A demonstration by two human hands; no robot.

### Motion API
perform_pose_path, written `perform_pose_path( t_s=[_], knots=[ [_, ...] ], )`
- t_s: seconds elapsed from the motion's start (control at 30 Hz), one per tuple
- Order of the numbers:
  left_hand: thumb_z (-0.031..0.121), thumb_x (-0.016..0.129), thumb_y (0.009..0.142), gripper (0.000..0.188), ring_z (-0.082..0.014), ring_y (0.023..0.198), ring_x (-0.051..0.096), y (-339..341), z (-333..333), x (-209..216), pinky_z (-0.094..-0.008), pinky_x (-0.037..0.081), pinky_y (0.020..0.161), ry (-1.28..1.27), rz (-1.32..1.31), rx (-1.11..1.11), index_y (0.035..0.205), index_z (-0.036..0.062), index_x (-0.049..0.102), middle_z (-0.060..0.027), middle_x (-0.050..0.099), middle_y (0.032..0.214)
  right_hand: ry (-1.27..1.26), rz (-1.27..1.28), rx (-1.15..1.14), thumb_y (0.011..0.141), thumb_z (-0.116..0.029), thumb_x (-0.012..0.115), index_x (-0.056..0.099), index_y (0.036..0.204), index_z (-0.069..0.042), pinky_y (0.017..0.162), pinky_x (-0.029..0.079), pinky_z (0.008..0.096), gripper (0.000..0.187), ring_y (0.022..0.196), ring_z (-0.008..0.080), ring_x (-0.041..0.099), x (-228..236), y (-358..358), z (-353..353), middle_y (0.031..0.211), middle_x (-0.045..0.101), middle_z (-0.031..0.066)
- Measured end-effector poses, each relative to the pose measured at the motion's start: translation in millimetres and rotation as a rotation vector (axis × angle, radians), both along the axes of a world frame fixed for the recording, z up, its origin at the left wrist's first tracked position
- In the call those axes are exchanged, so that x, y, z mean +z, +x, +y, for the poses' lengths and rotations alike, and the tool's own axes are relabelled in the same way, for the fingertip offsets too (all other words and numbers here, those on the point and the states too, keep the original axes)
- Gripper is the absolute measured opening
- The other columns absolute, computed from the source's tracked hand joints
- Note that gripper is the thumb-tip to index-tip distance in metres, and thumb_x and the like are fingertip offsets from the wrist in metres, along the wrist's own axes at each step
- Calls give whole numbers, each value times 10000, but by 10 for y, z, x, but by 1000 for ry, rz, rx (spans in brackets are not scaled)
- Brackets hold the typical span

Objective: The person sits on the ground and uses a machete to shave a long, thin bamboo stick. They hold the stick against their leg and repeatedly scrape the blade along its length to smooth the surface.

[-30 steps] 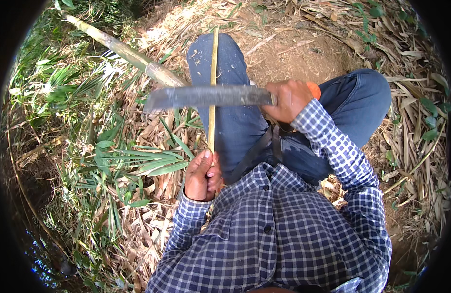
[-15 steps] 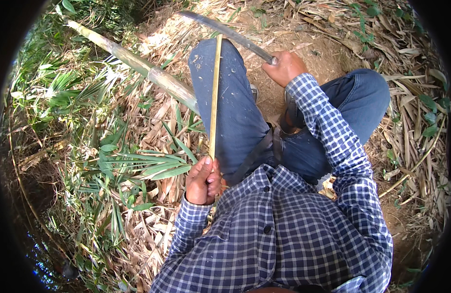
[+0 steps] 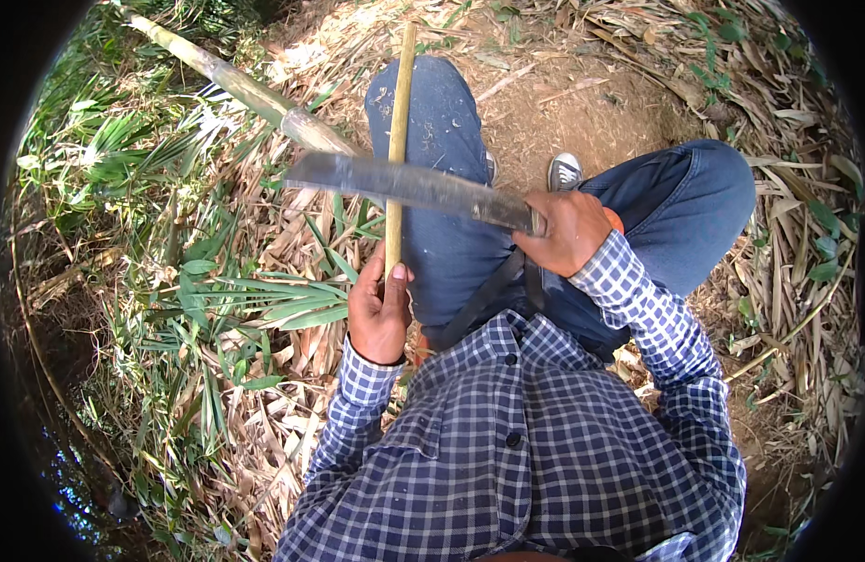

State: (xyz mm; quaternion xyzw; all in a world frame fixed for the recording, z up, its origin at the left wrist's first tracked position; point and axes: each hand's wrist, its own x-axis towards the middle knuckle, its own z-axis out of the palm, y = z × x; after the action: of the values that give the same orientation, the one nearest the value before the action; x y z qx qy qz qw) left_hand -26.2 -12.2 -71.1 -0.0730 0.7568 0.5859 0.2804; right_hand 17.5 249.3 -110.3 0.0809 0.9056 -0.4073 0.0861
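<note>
My left hand (image 3: pixel 380 309) is closed around the lower end of a thin yellowish bamboo strip (image 3: pixel 400 112), thumb pressed along it. The strip points away from me, over my left thigh and past the knee. In my right hand (image 3: pixel 568 229) is a machete (image 3: pixel 423 187) with a long, dark, slightly curved blade. Its blade reaches leftward across the strip, above my left hand, and its tip is blurred by motion. Whether blade and strip touch, I cannot tell. Most of the machete's handle is hidden in my fist.
A thick bamboo pole (image 3: pixel 255 94) slants from the far left to beside my left knee (image 3: pixel 428 94). Green leaves (image 3: pixel 283 304) and dry bamboo litter cover the ground to the left. Brown soil (image 3: pixel 582 103) lies ahead, with more dry leaves (image 3: pixel 798 206) at right.
My right hand has brought the machete nearer and lower, so its blade now crosses the strip. My left hand has turned and moved slightly away from me with the strip.
</note>
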Motion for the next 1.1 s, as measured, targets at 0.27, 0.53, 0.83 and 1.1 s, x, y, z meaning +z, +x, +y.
perform_pose_path(
  t_s=[0.27, 0.53, 0.83, 1.1],
  knots=[
    [31, 483, 979, 378, -202, 892, 612, 6, 35, 4, -296, 495, 789, -254, 354, -149, 1341, -73, 509, -215, 641, 1124, 201, -31, 71, 730, -258, 717, 675, 893, -34, 602, 528, 470, 280, 625, 378, 660, 46, -106, 149, 629, 636, 193],
    [11, 471, 965, 391, -262, 921, 635, 16, 51, 42, -329, 492, 806, -335, 455, -215, 1345, -75, 504, -241, 641, 1096, 181, 80, 68, 731, -247, 710, 639, 750, -38, 556, 489, 478, 222, 610, 384, 627, 6, -162, 181, 625, 624, 183],
    [64, 493, 999, 374, -136, 883, 594, 60, -41, -13, -233, 498, 727, -394, 464, -260, 1348, -72, 505, -158, 629, 1125, 243, 55, 103, 708, -266, 722, 671, 813, -42, 579, 517, 473, 252, 606, 383, 639, 4, -247, 223, 616, 626, 181],
    [61, 488, 1000, 377, -140, 883, 601, 80, -91, -72, -244, 499, 734, -392, 552, -273, 1345, -89, 496, -170, 626, 1112, 241, 47, 74, 747, -256, 702, 667, 776, -49, 566, 509, 472, 211, 573, 380, 631, 20, -307, 245, 579, 609, 180]
  ],
)
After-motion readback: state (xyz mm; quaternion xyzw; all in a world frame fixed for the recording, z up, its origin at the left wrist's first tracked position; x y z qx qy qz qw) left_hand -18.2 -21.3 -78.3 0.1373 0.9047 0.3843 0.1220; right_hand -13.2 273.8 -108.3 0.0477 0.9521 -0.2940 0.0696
